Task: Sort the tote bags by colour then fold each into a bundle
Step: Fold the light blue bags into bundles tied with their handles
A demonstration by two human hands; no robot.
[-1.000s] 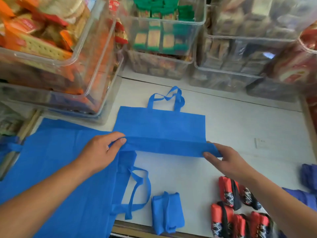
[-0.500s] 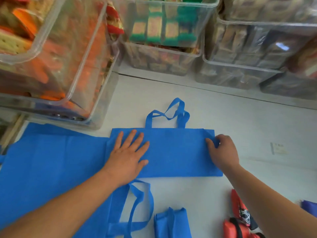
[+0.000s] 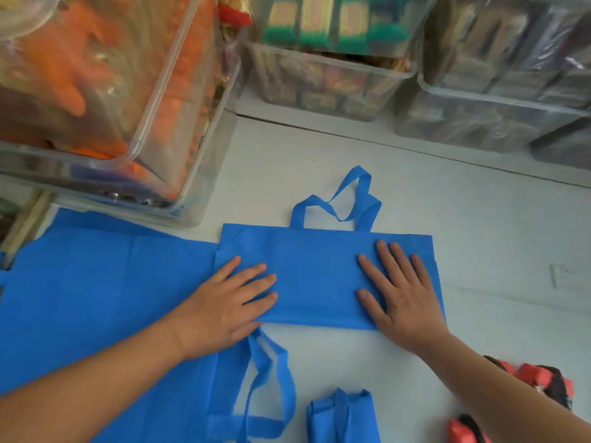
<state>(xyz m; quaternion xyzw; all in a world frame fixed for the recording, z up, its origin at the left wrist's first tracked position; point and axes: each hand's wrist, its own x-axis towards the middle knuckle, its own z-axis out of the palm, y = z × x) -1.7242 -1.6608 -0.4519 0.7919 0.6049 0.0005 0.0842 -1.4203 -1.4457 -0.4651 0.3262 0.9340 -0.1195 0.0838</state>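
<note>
Now, both sets of fingers are out straight and spread, and neither has hold of anything. The left hand lies palm-down with its fingers pressing the left end of the folded blue tote bag. The right hand mirrors it, fingers flat on the right end and thumb near the folded front edge.

Between the two palms the bag lies as a wide, flat band in the middle of the white table. Its two handles loop out from the far edge, one crossing the other.

Going outward, the left wrist rests on unfolded blue bag fabric spread flat at the left; how many layers, I cannot tell. A handle loop from it trails toward the near edge. Close to that edge sits a folded blue bundle. Off to the right, partly behind the right forearm, are red patterned bundles. Clear plastic bins of packaged goods line the back and left of the table.
</note>
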